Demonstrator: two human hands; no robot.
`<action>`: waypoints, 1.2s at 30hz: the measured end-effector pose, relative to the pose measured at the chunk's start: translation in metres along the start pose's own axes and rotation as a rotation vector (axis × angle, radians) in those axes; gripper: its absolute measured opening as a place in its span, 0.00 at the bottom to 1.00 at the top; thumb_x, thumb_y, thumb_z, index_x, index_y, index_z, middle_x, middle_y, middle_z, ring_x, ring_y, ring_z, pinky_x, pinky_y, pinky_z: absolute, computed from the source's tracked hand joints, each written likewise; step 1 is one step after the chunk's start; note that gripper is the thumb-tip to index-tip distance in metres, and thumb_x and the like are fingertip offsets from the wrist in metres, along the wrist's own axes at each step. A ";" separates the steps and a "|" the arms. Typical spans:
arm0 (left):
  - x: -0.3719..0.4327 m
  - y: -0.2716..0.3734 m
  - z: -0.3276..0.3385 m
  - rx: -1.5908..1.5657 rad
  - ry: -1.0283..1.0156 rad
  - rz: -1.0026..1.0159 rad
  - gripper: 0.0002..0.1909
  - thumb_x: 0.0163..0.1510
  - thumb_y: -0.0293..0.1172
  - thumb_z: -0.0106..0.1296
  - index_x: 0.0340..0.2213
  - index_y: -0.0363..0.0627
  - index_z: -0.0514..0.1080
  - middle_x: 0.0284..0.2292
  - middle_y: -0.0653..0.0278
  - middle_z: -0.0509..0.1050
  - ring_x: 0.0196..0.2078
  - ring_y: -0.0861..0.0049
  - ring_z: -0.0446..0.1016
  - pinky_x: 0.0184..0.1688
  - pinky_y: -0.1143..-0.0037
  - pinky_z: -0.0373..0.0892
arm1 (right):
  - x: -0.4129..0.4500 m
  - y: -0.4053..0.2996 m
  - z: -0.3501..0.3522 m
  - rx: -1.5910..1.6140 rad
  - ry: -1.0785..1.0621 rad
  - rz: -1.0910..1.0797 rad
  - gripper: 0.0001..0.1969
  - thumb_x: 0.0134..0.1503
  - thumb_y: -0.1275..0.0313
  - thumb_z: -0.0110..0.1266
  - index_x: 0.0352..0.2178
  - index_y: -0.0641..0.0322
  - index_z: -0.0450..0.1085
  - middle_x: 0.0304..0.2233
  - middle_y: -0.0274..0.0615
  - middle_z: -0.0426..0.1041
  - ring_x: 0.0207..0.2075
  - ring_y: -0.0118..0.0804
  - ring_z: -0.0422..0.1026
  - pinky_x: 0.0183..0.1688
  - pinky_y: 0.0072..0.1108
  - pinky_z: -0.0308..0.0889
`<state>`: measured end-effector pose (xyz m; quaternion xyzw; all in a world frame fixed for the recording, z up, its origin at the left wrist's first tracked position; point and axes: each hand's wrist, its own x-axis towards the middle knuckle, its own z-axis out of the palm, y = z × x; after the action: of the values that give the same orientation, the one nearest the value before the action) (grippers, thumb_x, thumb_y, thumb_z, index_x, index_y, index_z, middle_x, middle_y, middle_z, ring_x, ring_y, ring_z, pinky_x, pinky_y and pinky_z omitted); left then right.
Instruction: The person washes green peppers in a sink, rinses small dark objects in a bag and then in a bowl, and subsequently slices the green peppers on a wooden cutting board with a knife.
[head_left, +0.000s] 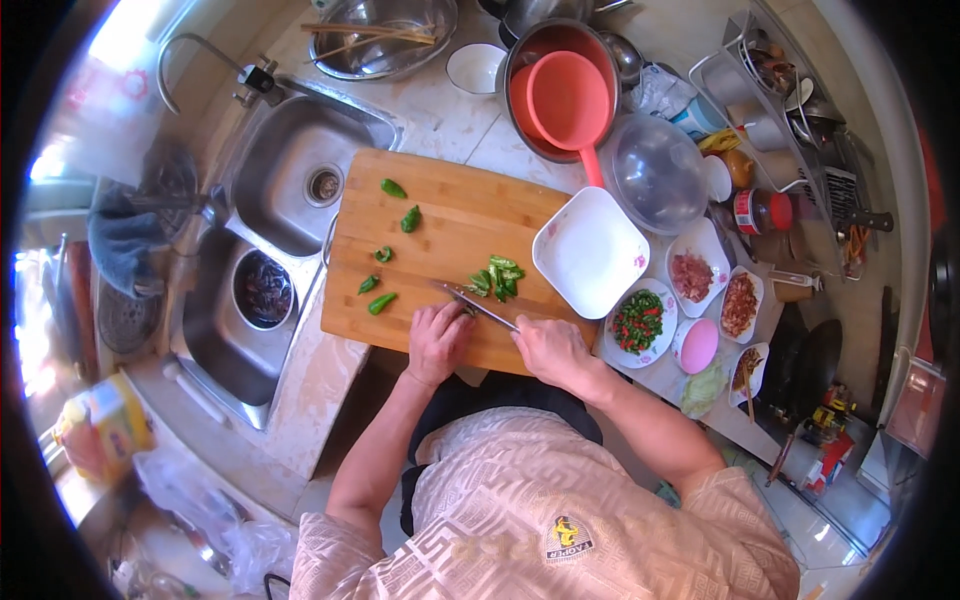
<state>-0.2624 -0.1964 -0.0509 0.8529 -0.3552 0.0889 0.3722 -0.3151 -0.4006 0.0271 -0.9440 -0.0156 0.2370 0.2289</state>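
Note:
A wooden cutting board (442, 225) lies in front of me, its left end beside the sink. My right hand (551, 349) grips a kitchen knife (487, 309), whose blade points left across the board's near part. The fingers of my left hand (440, 337) press on a small piece of green pepper at the blade, mostly hidden beneath them. Just beyond the knife is a small heap of cut green pepper (497, 277). Several green peppers and pieces, among them a whole-looking one (393, 188), lie scattered over the board's left half. An empty white square bowl (591, 251) overlaps the right end.
A double steel sink (289, 176) is at the left, with a pot of dark pieces (263, 289) in it. To the right stand a plate of chopped green and red peppers (637, 322), dishes of minced meat (691, 276) and a pink bowl (697, 346). A red plastic ladle (568, 97) lies beyond the board.

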 end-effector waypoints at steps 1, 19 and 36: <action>-0.001 0.000 0.000 0.004 -0.004 0.002 0.16 0.38 0.21 0.57 0.34 0.42 0.73 0.36 0.61 0.74 0.36 0.67 0.73 0.37 0.70 0.66 | 0.001 0.000 -0.001 0.005 0.002 -0.001 0.08 0.58 0.70 0.44 0.28 0.63 0.65 0.19 0.51 0.73 0.23 0.54 0.75 0.26 0.40 0.69; -0.008 -0.005 0.000 0.060 -0.136 0.062 0.12 0.39 0.24 0.56 0.30 0.44 0.74 0.30 0.65 0.72 0.33 0.68 0.69 0.34 0.70 0.62 | -0.015 -0.003 -0.016 -0.133 0.003 -0.080 0.02 0.51 0.75 0.48 0.27 0.61 0.64 0.21 0.48 0.72 0.22 0.52 0.74 0.24 0.38 0.69; -0.013 -0.024 -0.061 0.431 0.069 -0.435 0.14 0.45 0.21 0.56 0.37 0.42 0.74 0.37 0.57 0.74 0.37 0.60 0.71 0.41 0.66 0.68 | -0.012 -0.009 -0.006 0.103 -0.067 -0.003 0.11 0.59 0.67 0.44 0.28 0.62 0.68 0.20 0.52 0.73 0.23 0.55 0.74 0.25 0.43 0.68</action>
<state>-0.2486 -0.1356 -0.0265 0.9647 -0.1242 0.1091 0.2051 -0.3222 -0.3969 0.0409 -0.9225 -0.0125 0.2688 0.2768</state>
